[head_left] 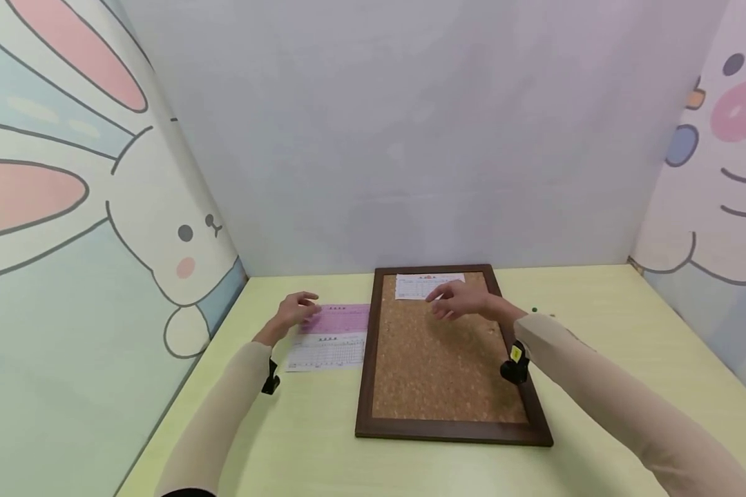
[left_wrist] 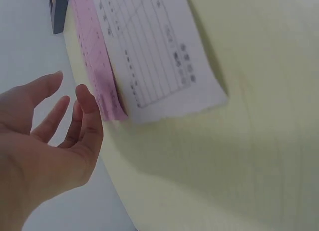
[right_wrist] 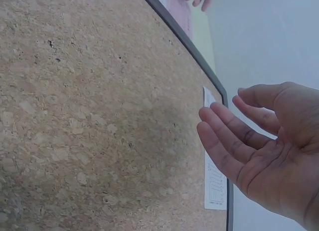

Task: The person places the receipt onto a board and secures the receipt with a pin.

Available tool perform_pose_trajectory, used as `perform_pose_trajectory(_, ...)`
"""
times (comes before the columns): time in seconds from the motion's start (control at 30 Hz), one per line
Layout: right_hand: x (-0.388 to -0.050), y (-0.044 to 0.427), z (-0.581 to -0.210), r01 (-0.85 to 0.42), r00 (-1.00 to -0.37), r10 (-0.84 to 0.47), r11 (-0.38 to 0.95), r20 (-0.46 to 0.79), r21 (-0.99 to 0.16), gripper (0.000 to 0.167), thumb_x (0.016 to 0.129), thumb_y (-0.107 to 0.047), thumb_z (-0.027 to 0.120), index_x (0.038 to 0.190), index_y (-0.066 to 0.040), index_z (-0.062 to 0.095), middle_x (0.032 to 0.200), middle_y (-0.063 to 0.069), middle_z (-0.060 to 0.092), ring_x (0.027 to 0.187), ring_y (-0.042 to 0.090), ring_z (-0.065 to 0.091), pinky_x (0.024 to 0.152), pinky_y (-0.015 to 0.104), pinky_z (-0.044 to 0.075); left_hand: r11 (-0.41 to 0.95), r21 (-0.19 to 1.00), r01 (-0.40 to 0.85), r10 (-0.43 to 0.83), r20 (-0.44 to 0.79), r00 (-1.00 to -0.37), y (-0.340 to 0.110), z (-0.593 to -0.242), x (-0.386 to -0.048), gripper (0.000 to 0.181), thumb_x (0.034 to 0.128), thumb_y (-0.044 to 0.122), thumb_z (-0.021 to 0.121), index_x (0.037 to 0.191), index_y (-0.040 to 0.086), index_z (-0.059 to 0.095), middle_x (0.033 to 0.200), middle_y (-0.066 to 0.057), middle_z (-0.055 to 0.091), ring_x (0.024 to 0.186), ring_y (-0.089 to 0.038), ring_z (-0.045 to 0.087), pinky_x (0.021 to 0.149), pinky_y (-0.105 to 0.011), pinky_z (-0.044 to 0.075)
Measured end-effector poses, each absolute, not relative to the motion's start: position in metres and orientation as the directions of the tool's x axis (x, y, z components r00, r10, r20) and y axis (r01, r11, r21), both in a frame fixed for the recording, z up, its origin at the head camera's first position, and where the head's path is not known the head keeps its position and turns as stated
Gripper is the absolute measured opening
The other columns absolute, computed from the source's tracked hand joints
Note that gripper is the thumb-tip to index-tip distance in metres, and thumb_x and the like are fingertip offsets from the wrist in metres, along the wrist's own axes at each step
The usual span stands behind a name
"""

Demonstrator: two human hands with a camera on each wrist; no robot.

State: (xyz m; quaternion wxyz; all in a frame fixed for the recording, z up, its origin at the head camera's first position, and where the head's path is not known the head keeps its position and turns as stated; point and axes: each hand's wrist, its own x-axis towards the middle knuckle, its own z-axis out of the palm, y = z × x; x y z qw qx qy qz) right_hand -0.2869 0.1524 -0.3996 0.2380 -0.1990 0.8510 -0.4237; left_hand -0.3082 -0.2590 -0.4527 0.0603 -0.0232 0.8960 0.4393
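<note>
A brown-framed corkboard [head_left: 447, 366] lies on the table, with a white printed sheet [head_left: 415, 288] at its top. My right hand [head_left: 463, 300] hovers over the board beside that sheet. In the right wrist view, its fingers [right_wrist: 224, 136] are loosely bent and hold nothing. To the left of the board lie a pink printed sheet [head_left: 342, 319] and a white printed form [head_left: 326, 353]. By the pink sheet's left end is my left hand [head_left: 295, 309]. The left wrist view shows its thumb and fingers apart, with nothing between them. Whether it touches the pink sheet I cannot tell.
A small green pin [head_left: 534, 310] and another tiny item [head_left: 552, 315] lie right of the board, near the right forearm. The pale yellow table [head_left: 628, 338] meets a grey back wall [head_left: 435, 172]. Cartoon-printed walls [head_left: 56, 331] stand on both sides.
</note>
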Motion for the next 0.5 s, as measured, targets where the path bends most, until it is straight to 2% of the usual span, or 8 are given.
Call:
perform_pose_trajectory(0.13, -0.288, 0.155, -0.403, -0.123, -0.811, -0.533, 0.561, -0.243, -0.819, 0.040, 0.105, -0.016, 0.052, 0.136, 0.009, 0.056, 0.125, 0.027, 0.065, 0.116, 0.039, 0.065, 0.098, 0.048, 0.056, 0.651, 0.746, -0.140, -0.034, -0.156, -0.987, -0.270, -0.454, -0.306, 0.055, 0.0951, 0.012, 0.068, 0.144, -0.005, 0.050, 0.136, -0.029, 0.054, 0.114, -0.034, 0.057, 0.091, -0.037, 0.054)
perform_pose_trajectory(0.37, -0.291, 0.155, -0.411, -0.131, -0.806, -0.544, 0.548, -0.233, -0.826, 0.036, 0.104, -0.017, 0.055, 0.131, 0.007, 0.060, 0.120, 0.025, 0.067, 0.110, 0.035, 0.066, 0.094, 0.046, 0.057, 0.701, 0.675, -0.230, -0.102, -0.224, -0.969, -0.277, -0.457, -0.308, 0.072, 0.0902, 0.017, 0.075, 0.149, -0.006, 0.041, 0.148, -0.030, 0.045, 0.130, -0.041, 0.050, 0.111, -0.049, 0.045)
perform_pose_trajectory(0.5, -0.291, 0.155, -0.412, -0.133, -0.807, -0.545, 0.544, -0.229, -0.828, 0.035, 0.104, -0.017, 0.055, 0.129, 0.006, 0.062, 0.121, 0.024, 0.068, 0.108, 0.032, 0.067, 0.092, 0.044, 0.058, 0.722, 0.659, -0.209, -0.090, -0.211, -0.973, -0.277, -0.458, -0.309, 0.073, 0.0883, 0.019, 0.078, 0.148, -0.006, 0.043, 0.148, -0.030, 0.045, 0.131, -0.041, 0.049, 0.113, -0.053, 0.042)
